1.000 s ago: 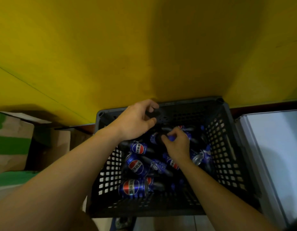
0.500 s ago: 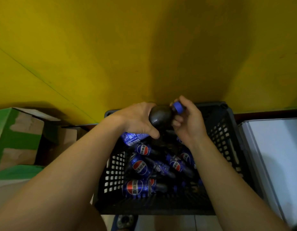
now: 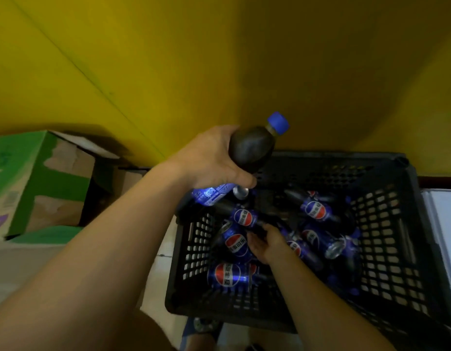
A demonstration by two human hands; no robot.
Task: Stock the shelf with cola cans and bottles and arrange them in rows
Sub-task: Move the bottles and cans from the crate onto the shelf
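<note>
Head view, my only feed. My left hand sits mid-frame, fingers and thumb wrapped tight round the body of a dark plastic cola bottle with a blue screw cap. The bottle is tilted, cap toward the upper right, its blue label end poking out under my palm. It is held up over the far left corner of the black plastic lattice crate, clear of the pile inside.

My right hand is down inside the crate, centre-lower frame, in among the stock. Its fingers curl leftward against a dark bottle neck and a can. I cannot tell if they are clamped on anything or only touching; it is too dim there.

The crate fills the lower right of the frame. Inside is a loose heap, all lying on their sides:
- a blue cola can with a red-white-blue round logo, near the left wall at the bottom of the pile;
- a blue-labelled dark cola bottle toward the far side;
- more cans and bottles between and to the right of these, overlapping.

A green and brown cardboard box sits at the left edge. A yellow wall covers the whole upper frame. A white flat surface lies at the right edge, just beside the crate.
</note>
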